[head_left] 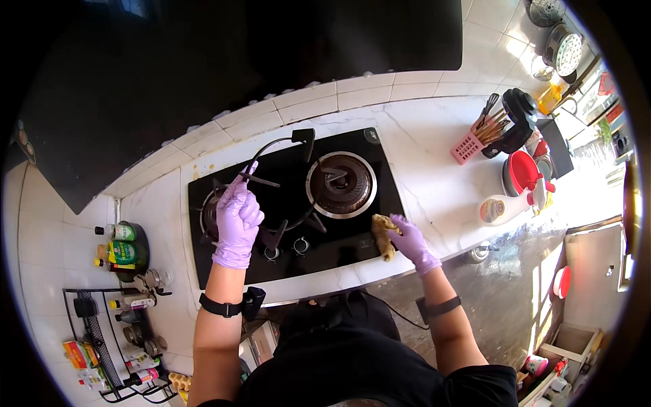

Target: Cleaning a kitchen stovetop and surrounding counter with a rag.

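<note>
My left hand point(238, 219), in a thin purple glove, grips the black pan support point(303, 136) by its ring. The support is lifted and tilted over a black gas cooktop point(285, 203), its prongs jutting out. To its right lies the uncovered right burner point(342, 184), dark brown inside a shiny metal ring. The left burner point(207, 216) is partly hidden behind my left hand. At the cooktop's right front edge, my right hand point(411, 245), gloved likewise, has its fingers on a crumpled brownish cloth point(382, 236). Two control knobs point(301, 246) sit near the front.
A white spray bottle point(501, 209) lies on the marbled counter point(427, 152) at right, near a red bowl point(523, 170) and a pink utensil basket point(467, 146). Seasoning bottles point(122, 252) and a black wire rack point(96, 330) stand at left. A dark range hood point(254, 46) overhangs the back.
</note>
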`<action>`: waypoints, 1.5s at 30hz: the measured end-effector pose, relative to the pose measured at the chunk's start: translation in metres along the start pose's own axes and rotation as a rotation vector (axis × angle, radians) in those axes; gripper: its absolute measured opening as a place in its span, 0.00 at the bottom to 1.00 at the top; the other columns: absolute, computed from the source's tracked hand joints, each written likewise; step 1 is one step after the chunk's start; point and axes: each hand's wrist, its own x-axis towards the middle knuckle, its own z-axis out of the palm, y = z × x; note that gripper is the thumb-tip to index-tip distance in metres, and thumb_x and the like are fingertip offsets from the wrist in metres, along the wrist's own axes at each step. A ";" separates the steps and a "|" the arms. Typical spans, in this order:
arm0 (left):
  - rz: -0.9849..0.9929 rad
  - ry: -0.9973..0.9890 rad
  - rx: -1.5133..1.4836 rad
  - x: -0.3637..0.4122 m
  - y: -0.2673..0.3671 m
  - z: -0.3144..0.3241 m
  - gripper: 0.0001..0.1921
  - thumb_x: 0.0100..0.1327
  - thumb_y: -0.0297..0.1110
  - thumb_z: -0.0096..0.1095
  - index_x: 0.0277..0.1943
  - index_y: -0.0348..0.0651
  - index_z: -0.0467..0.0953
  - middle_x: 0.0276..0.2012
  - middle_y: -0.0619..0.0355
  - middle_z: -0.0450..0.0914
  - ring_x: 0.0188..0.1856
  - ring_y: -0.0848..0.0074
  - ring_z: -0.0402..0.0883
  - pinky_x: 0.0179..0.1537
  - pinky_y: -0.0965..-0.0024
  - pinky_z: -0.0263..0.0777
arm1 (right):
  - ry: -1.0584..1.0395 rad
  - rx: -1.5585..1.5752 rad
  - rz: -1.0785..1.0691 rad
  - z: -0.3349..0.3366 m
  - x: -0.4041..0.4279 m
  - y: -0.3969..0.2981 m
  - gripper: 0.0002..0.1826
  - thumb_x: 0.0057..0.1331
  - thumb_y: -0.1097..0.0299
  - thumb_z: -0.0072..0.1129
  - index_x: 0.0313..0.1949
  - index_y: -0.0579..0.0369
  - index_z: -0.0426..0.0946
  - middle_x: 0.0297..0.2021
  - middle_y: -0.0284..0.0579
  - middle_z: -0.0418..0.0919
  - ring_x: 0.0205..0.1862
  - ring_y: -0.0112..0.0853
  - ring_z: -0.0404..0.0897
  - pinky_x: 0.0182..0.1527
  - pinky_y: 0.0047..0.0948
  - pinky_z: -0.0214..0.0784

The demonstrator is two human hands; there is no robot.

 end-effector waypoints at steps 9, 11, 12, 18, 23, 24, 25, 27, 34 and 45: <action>-0.204 0.139 -0.213 0.043 -0.100 -0.035 0.19 0.68 0.36 0.47 0.60 0.47 0.64 0.14 0.71 0.55 0.13 0.86 0.53 0.18 0.80 0.52 | -0.265 1.267 0.348 0.028 0.079 -0.067 0.18 0.67 0.69 0.48 0.56 0.55 0.69 0.33 0.36 0.79 0.26 0.17 0.69 0.28 0.13 0.61; -0.212 0.367 -0.070 0.066 -0.127 -0.033 0.16 0.69 0.34 0.47 0.57 0.43 0.67 0.17 0.66 0.62 0.17 0.81 0.57 0.25 0.77 0.59 | -0.095 1.128 0.402 0.041 0.097 -0.041 0.16 0.66 0.72 0.49 0.53 0.55 0.72 0.28 0.34 0.77 0.23 0.17 0.69 0.26 0.14 0.62; -0.189 0.405 -0.084 0.068 -0.133 -0.042 0.14 0.69 0.31 0.46 0.55 0.39 0.67 0.19 0.63 0.67 0.18 0.79 0.62 0.26 0.75 0.64 | -0.081 1.112 0.419 0.043 0.101 -0.041 0.16 0.66 0.70 0.49 0.53 0.54 0.72 0.26 0.34 0.78 0.23 0.17 0.69 0.25 0.14 0.62; -0.302 0.355 1.524 0.106 -0.173 -0.124 0.14 0.61 0.24 0.54 0.50 0.35 0.73 0.29 0.55 0.80 0.26 0.79 0.78 0.29 0.75 0.73 | -0.022 0.461 0.445 0.039 0.134 -0.045 0.22 0.58 0.73 0.50 0.55 0.56 0.71 0.21 0.40 0.77 0.21 0.24 0.74 0.26 0.24 0.66; -0.287 0.326 1.620 0.105 -0.192 -0.117 0.16 0.57 0.28 0.59 0.49 0.34 0.75 0.29 0.53 0.81 0.26 0.75 0.78 0.34 0.72 0.74 | 0.029 0.127 0.349 0.036 0.144 -0.019 0.16 0.60 0.64 0.51 0.46 0.56 0.76 0.35 0.53 0.80 0.40 0.44 0.79 0.43 0.32 0.70; -0.217 0.308 1.651 0.106 -0.193 -0.119 0.15 0.56 0.30 0.58 0.47 0.36 0.77 0.33 0.48 0.80 0.34 0.65 0.79 0.39 0.68 0.73 | 0.027 0.207 0.289 0.034 0.146 -0.014 0.16 0.61 0.62 0.51 0.44 0.56 0.77 0.38 0.55 0.79 0.44 0.47 0.77 0.46 0.34 0.69; -0.144 0.289 1.680 0.108 -0.195 -0.121 0.14 0.56 0.32 0.58 0.45 0.38 0.78 0.38 0.43 0.80 0.42 0.56 0.80 0.44 0.63 0.72 | 0.080 0.166 0.234 0.038 0.143 -0.012 0.15 0.60 0.63 0.52 0.42 0.57 0.78 0.38 0.54 0.80 0.43 0.45 0.78 0.45 0.32 0.69; -0.185 0.294 1.601 0.114 -0.201 -0.112 0.15 0.56 0.32 0.57 0.45 0.37 0.78 0.39 0.43 0.79 0.42 0.55 0.79 0.44 0.63 0.72 | 0.000 0.573 0.403 0.035 0.146 -0.001 0.14 0.60 0.68 0.54 0.46 0.57 0.78 0.36 0.45 0.81 0.38 0.32 0.78 0.43 0.25 0.69; -0.402 0.344 0.730 0.065 -0.142 -0.083 0.14 0.61 0.21 0.46 0.49 0.32 0.73 0.32 0.56 0.80 0.31 0.76 0.79 0.37 0.76 0.74 | 0.364 0.235 0.121 0.028 0.051 -0.002 0.13 0.62 0.73 0.49 0.46 0.59 0.76 0.32 0.52 0.79 0.35 0.39 0.80 0.42 0.29 0.71; -0.023 0.661 0.355 -0.113 -0.005 -0.141 0.18 0.64 0.28 0.45 0.54 0.30 0.70 0.30 0.58 0.74 0.29 0.78 0.71 0.33 0.78 0.66 | -0.077 -0.238 0.016 0.089 -0.007 -0.061 0.36 0.53 0.67 0.62 0.61 0.63 0.59 0.48 0.57 0.68 0.49 0.47 0.69 0.51 0.36 0.64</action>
